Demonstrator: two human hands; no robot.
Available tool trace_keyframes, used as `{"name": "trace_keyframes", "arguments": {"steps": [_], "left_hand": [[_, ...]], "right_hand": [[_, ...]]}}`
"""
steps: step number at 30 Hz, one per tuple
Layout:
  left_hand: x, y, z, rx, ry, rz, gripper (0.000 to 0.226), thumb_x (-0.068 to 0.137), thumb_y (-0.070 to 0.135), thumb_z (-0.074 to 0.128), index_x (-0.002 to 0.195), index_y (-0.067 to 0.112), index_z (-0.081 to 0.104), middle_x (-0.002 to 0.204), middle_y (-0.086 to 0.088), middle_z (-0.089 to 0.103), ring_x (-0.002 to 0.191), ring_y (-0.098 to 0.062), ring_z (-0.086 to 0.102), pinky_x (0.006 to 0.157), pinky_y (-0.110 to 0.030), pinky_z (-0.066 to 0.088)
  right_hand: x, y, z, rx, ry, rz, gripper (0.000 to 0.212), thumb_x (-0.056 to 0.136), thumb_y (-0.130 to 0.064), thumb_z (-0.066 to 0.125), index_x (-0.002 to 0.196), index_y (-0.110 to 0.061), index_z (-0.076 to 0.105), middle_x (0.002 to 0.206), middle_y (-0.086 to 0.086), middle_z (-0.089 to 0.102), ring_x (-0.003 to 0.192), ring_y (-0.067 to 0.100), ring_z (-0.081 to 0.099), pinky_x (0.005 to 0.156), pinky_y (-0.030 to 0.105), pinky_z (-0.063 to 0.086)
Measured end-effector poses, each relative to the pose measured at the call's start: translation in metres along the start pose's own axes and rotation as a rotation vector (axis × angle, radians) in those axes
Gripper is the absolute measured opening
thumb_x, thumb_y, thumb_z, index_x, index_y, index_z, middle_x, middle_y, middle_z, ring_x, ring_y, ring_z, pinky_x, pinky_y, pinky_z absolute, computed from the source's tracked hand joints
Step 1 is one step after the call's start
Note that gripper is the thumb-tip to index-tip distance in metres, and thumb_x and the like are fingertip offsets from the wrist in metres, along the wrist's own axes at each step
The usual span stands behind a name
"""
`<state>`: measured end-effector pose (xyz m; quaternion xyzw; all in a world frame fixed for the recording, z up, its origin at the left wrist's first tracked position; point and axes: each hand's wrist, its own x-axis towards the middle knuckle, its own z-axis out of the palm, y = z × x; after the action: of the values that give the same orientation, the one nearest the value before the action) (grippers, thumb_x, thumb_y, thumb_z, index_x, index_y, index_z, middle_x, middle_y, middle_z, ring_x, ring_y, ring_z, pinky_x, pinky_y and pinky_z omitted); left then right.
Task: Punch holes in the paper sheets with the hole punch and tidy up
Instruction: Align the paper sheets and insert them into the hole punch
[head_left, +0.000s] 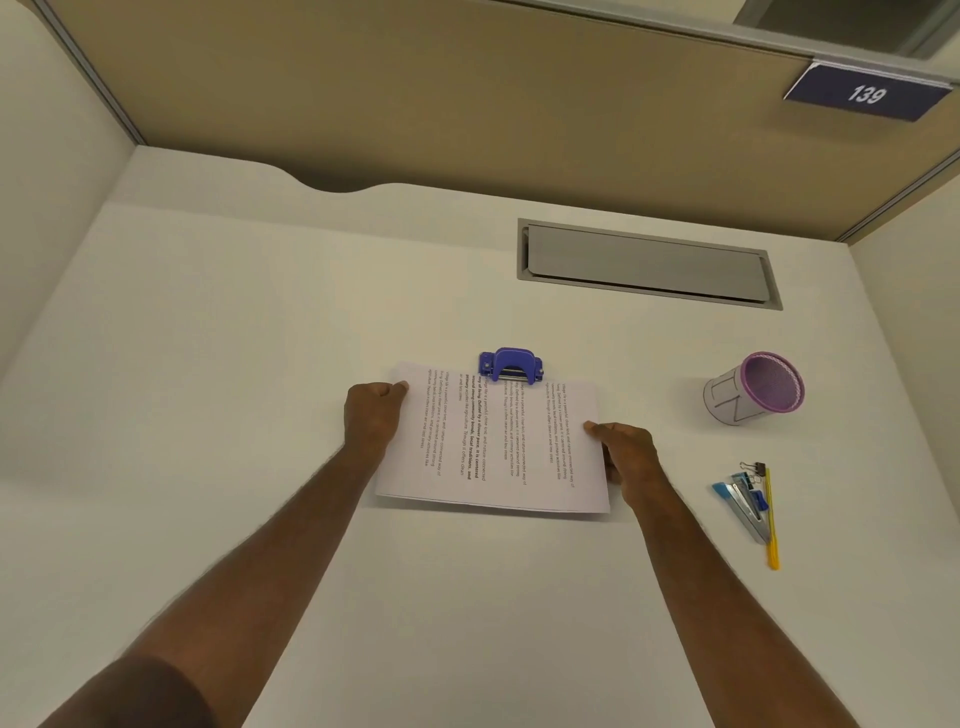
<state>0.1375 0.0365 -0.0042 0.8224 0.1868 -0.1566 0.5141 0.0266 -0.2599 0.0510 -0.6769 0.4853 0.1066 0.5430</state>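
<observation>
Between my hands: paper sheets (493, 447), left hand (371, 415) and right hand (626, 457) pinching the side edges, far edge sitting in the hole punch (510, 365). Aligning; pressing likely comes next.

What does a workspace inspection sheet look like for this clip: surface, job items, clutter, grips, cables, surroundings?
Surface: plain white desk with a grey recessed hatch.
Job's things: printed white paper sheets, far edge at the purple plastic hole punch.
Clutter: purple mesh pen cup to the right; blue stapler, black binder clip and yellow pen together nearer the person.
Grips: left hand and right hand hold opposite sheet edges.
Cables: nothing seen.
Surroundings: tan partition, sign reading 139.
</observation>
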Motion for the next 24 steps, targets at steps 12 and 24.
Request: {"name": "trace_keyframes", "arguments": {"steps": [12, 24], "left_hand": [[0.004, 0.008, 0.004, -0.020, -0.023, 0.017, 0.061, 0.094, 0.025, 0.065, 0.050, 0.023, 0.022, 0.037, 0.008, 0.019, 0.049, -0.016, 0.019, 0.051, -0.029, 0.015], [0.001, 0.018, -0.006, 0.207, -0.039, 0.086, 0.054, 0.098, 0.040, 0.055, 0.053, 0.012, 0.040, 0.052, -0.009, 0.044, 0.051, -0.026, 0.047, 0.056, -0.035, 0.043]], "right_hand": [[0.011, -0.004, 0.001, -0.022, 0.018, -0.005, 0.018, 0.092, -0.023, 0.069, 0.087, -0.006, 0.064, 0.107, 0.024, 0.072, 0.097, 0.043, 0.070, 0.089, 0.050, 0.056], [0.022, -0.002, -0.005, -0.013, 0.033, 0.012, 0.030, 0.092, -0.023, 0.069, 0.107, 0.003, 0.065, 0.109, 0.024, 0.071, 0.100, 0.044, 0.069, 0.094, 0.056, 0.055]]}}
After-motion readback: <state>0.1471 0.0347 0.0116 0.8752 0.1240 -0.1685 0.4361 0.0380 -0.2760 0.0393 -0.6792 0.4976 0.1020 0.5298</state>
